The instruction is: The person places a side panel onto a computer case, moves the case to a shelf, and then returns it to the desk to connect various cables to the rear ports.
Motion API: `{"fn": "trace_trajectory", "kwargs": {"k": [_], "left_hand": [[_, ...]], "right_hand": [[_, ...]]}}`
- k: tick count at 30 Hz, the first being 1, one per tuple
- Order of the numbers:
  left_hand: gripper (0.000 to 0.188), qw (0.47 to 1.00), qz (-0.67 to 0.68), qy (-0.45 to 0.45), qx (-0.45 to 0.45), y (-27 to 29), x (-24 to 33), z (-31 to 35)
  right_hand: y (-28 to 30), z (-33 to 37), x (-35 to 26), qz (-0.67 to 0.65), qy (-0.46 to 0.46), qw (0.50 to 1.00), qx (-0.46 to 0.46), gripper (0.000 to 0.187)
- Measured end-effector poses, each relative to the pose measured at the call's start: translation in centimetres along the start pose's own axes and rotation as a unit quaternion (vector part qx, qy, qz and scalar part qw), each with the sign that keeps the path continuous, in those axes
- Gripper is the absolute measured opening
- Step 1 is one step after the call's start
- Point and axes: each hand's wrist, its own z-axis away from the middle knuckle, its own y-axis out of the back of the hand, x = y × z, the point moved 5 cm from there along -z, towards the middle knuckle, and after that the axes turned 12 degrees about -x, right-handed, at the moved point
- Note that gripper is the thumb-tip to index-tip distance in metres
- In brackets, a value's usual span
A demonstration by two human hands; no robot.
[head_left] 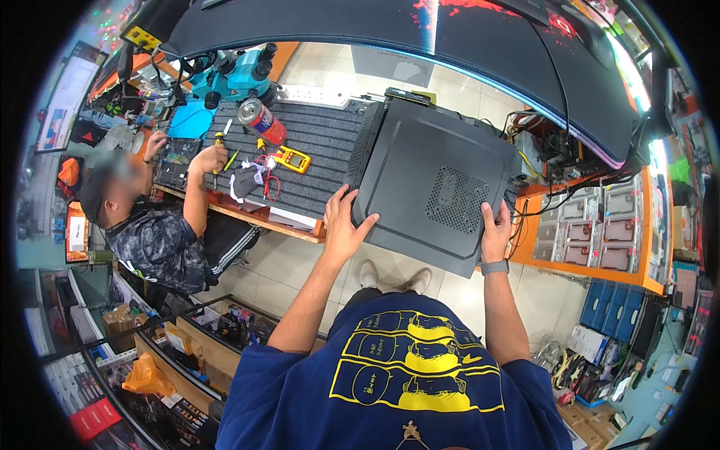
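A black computer case [401, 172] lies flat in front of me, with a round-cornered raised panel and a perforated vent [457, 196] on top. My left hand [347, 225] grips its near left corner, thumb over the top and fingers along the side. At the near right edge, my right hand [495, 234] holds the case with the thumb on top; some of its fingers are hidden. The case lies partly over a ribbed grey mat [322, 142] on the workbench, and its near edge overhangs the floor.
Left of the case lie a yellow multimeter [292, 159], a red can [261, 121] and a teal microscope [232, 79]. A seated co-worker [161, 232] holds a screwdriver near an opened device [180, 159]. A dark desk edge [480, 64] runs beyond; drawers [592, 225] stand right.
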Motion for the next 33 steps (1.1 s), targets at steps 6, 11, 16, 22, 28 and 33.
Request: {"fn": "trace_trajectory", "kwargs": {"k": [6, 11, 16, 22, 28, 33], "left_hand": [[0.075, 1.000, -0.013, 0.019, 0.013, -0.1, -0.5, -0.2], [0.091, 0.999, 0.038, 0.015, 0.015, 0.2, -1.6, -1.1], [0.090, 0.956, 0.274, 0.096, -0.028, 0.8, -6.2, -5.4], [0.073, 0.916, 0.356, 0.138, -0.123, 1.2, -5.8, -7.5], [0.069, 0.886, 0.419, 0.120, -0.160, 0.1, -6.3, -7.7], [0.071, 0.909, 0.376, 0.134, -0.124, 0.6, -5.2, -9.5]], "right_hand": [[-0.8, -1.3, 0.7, 0.095, -0.009, 0.995, -0.002, 0.056], [-0.7, -2.0, 1.1, 0.226, -0.031, 0.974, -0.001, 0.068], [-0.8, -3.1, 1.1, 0.263, 0.012, 0.963, -0.055, 0.076], [-0.2, -4.1, 1.8, 0.270, -0.029, 0.961, -0.059, 0.075], [1.0, -4.3, 3.0, 0.252, -0.058, 0.962, -0.084, 0.076], [-0.8, -3.9, -0.1, 0.424, 0.063, 0.903, -0.044, 0.073]]}}
